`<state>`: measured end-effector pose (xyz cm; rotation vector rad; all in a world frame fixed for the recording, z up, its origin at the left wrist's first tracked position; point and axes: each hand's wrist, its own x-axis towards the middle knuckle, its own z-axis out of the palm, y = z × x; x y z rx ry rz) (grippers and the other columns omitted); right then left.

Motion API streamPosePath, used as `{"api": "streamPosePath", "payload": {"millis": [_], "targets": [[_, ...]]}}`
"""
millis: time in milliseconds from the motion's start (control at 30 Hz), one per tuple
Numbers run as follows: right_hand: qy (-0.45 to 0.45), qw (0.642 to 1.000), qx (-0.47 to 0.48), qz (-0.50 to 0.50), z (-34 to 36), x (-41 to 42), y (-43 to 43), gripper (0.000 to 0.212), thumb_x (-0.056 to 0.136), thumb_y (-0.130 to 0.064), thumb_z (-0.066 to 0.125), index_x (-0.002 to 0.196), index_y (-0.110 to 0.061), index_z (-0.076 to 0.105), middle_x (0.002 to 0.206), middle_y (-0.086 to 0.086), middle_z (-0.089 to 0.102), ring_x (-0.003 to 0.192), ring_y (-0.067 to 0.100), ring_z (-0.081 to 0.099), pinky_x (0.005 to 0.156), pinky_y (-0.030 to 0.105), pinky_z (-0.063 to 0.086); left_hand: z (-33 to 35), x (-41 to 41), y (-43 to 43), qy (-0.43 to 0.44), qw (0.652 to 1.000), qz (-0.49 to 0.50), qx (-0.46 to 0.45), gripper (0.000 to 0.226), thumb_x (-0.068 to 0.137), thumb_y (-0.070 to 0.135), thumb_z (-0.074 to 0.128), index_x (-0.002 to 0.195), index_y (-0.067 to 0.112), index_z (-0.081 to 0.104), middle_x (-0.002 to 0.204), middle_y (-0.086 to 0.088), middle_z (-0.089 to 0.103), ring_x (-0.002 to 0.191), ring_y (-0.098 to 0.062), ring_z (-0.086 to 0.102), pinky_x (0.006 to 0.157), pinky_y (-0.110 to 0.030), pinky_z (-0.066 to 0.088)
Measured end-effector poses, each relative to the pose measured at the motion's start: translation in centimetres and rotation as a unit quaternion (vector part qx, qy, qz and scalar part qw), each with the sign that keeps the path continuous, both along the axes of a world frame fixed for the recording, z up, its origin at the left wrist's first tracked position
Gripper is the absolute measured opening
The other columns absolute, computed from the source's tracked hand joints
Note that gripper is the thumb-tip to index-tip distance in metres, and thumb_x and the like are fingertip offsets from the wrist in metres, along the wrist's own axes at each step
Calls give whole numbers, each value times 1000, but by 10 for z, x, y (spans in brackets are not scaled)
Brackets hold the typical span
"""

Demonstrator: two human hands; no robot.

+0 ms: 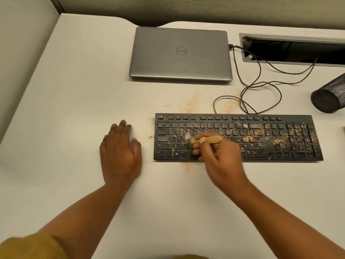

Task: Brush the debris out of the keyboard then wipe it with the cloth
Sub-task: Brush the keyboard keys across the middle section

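The pale desk [74, 90] carries every item. The black keyboard [261, 146] lies flat on it, long side toward the person, and serves as the reference for all positions below.

Behind the keyboard, well apart from it, sits a closed grey laptop [180, 53]. Behind the keyboard's right half is a dark cable slot [291, 51] set into the desk. Behind the keyboard's right corner lies a black mesh cup [328, 96], tipped over. A dark cable [259, 71] runs from the laptop's side and loops down to the keyboard's rear edge.

The left hand [120, 152] rests palm down on the desk just left of the keyboard, not touching it, with its fingers straight and slightly spread; it grasps nothing. The right hand [218, 157] is over the keyboard's left-centre front edge and blurred; its fingers are curled round the wooden handle of the brush [207, 140]. The brush's pale bristle end points left, over the letter keys; contact cannot be confirmed.

Tan debris [276, 140] is thickest on the keyboard's right half. Lighter patches lie on the desk just behind, left of and in front of the keyboard.
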<state>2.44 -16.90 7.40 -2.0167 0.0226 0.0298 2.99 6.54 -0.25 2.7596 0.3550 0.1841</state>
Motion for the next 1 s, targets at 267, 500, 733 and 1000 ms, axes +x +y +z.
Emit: {"api": "streamPosePath", "payload": {"millis": [267, 500, 733, 1000], "targets": [[-50, 995, -71, -55, 5, 20, 11, 26, 102, -28, 43, 88, -27, 66, 72, 8, 69, 62, 24, 64, 56, 51, 54, -1, -1, 1, 11, 1000, -14, 9, 58, 95, 36, 26, 143, 11, 46, 155, -4, 40, 147, -25, 29, 119, -43, 21], [-54, 993, -40, -92, 11, 13, 21, 25, 101, -29, 45, 88, -30, 67, 71, 7, 69, 66, 30, 66, 62, 58, 53, -2, -1, 2, 8, 1000, -15, 3, 54, 95, 32, 31, 142, 9, 48, 154, -6, 42, 146, -26, 31, 119, -45, 22], [67, 997, -8, -39, 10, 4, 52, 27, 103, -12, 46, 92, -11, 71, 76, -5, 72, 71, 11, 69, 64, 29, 55, -2, -1, 2, 15, 1000, -17, 2, 55, 95, 33, 30, 143, 10, 47, 154, -6, 42, 146, -26, 29, 120, -45, 22], [122, 991, 10, -61, 11, 12, 51, 31, 104, -13, 44, 87, -12, 70, 71, 1, 72, 65, 14, 68, 60, 29, 52, 0, 0, 1, 24, 1000, -16, -1, 56, 95, 32, 30, 143, 10, 46, 154, -6, 42, 146, -26, 30, 119, -46, 23]]}}
